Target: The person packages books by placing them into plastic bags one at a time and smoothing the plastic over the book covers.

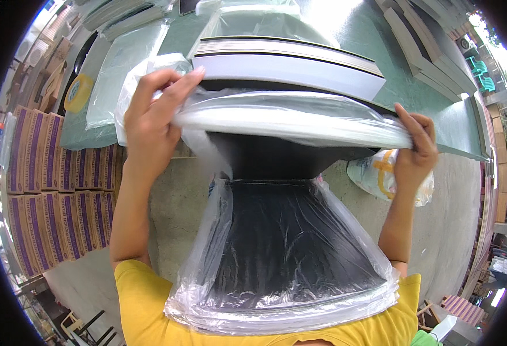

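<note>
My left hand is closed at the left end of a bunched clear plastic bag, its fingertips by the edge of a black board. My right hand grips the bag's other end, fingers bent over the edge. Below the raised bag, a dark board face shows. Closer to me, a black board lies under wrinkled clear plastic, with several plastic layers gathered at its near edge against my yellow shirt. Beyond my hands, a stack of thick white and black boards sits on the table.
The green table carries clear plastic sheets at left, a roll of yellow tape, and more boards at right. Stacked brown and purple cartons stand on the left floor. A taped plastic-wrapped bundle is under the table's right side.
</note>
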### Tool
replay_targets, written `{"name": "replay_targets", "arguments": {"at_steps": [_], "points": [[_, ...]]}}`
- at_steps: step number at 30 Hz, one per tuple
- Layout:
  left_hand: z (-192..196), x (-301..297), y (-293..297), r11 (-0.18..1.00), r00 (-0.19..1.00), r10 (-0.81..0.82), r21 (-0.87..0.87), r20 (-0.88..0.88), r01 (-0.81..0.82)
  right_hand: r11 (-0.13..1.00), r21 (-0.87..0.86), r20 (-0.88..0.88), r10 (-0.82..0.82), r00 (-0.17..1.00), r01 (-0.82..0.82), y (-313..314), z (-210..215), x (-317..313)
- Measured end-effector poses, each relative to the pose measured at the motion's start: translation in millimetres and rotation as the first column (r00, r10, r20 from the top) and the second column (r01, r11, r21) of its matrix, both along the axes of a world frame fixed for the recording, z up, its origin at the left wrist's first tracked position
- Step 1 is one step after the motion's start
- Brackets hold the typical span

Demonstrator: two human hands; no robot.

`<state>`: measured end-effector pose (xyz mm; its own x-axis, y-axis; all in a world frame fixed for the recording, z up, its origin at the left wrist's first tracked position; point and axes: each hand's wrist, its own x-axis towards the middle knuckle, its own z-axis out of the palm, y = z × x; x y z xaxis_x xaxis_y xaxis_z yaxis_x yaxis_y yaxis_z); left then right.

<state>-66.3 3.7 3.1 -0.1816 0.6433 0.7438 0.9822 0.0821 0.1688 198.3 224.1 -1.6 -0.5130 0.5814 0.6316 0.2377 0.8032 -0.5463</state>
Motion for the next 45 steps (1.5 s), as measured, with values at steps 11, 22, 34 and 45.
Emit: {"name": "replay_targets", "arguments": {"at_steps": [11,22,34,45], "points": [[-155,-6,-63,0.775,-0.211,0.278,-0.089,0.937,0.626,0.252,-0.966,0.133,0.688,0.713,-0.063,12,-181,42],[-229,7,-61,0.702,0.646,0.3,-0.621,0.702,0.349,0.817,-0.513,0.559,0.086,0.824,0.263,15,-229,47],[-144,87,-13,0.455,0.344,0.211,-0.403,0.915,0.794,0.137,-0.917,0.11,0.99,0.093,-0.374,-62,-123,3],[-39,41,54,0.969,0.348,-0.2,0.133,0.916,0.206,0.31,-0.929,0.198,0.879,0.434,-0.204,-52,-48,-76]]}}
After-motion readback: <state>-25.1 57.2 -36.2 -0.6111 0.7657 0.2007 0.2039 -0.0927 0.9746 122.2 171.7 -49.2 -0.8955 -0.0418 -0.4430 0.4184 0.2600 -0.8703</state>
